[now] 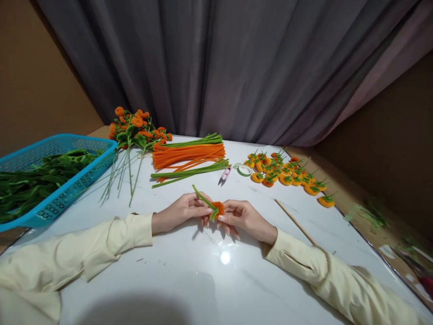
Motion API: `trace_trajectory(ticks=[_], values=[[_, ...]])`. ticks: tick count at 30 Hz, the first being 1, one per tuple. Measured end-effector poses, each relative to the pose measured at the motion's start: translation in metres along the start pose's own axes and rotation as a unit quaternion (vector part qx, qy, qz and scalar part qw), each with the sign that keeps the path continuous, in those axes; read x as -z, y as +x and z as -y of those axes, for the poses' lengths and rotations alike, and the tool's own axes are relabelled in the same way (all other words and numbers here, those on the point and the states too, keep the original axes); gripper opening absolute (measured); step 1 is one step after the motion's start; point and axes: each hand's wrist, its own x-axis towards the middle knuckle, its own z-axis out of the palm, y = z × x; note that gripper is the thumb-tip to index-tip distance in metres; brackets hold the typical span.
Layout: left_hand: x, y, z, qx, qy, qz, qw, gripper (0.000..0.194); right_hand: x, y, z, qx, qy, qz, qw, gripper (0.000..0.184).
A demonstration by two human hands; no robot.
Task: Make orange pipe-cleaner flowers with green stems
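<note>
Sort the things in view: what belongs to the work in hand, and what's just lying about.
Probably belongs:
Orange flower piece and green strip, between left hand and right hand
Matching orange stems, green stems and flower heads
Snips, tape roll
Blue basket, leafy pieces, stemmed flowers

Probably just lying about:
Wooden stick
Green scraps at far right

Charcoal-grey curtains (223,58) hang in deep vertical folds across the back, turning mauve toward the right. A plain brown wall (37,67) stands at left; the brown wall at right (382,117) sinks into shade. The glossy white table (264,284) has faint grey marble veining (its polish throws back one bright round glare (225,257)), and a broad soft shadow (135,309) darkens its near edge.
</note>
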Motion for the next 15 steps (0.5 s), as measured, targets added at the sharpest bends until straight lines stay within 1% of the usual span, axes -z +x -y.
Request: trace_trajectory(ticks=[3,6,7,9,12,15], values=[[-0.0005,-0.0001,-0.0005,0.002,-0.002,-0.017,1.000,0.023,0.0005,0.0007,-0.0009,0.000,0.006,0.001,1.000,0.034],[-0.0001,0.0005,-0.0027,0.017,-0.005,-0.015,1.000,0.023,-0.0009,-0.0001,-0.0036,0.042,-0.004,-0.027,0.999,0.051],[-0.0002,0.0007,-0.0035,0.023,-0.006,-0.013,1.000,0.023,-0.0019,-0.0009,-0.0047,0.058,-0.024,-0.035,0.997,0.052],[-0.0010,0.0007,-0.0049,0.031,0.001,-0.008,0.999,0.022,-0.0041,-0.0027,-0.0067,0.086,-0.089,-0.048,0.991,0.041],[-0.0038,-0.0004,-0.0064,0.042,0.024,0.000,0.999,0.023,-0.0068,-0.0049,-0.0086,0.125,-0.186,-0.083,0.971,0.026],[-0.0069,-0.0017,-0.0061,0.026,0.035,0.002,0.999,0.024,-0.0077,-0.0050,-0.0093,0.148,-0.219,-0.108,0.958,0.021]])
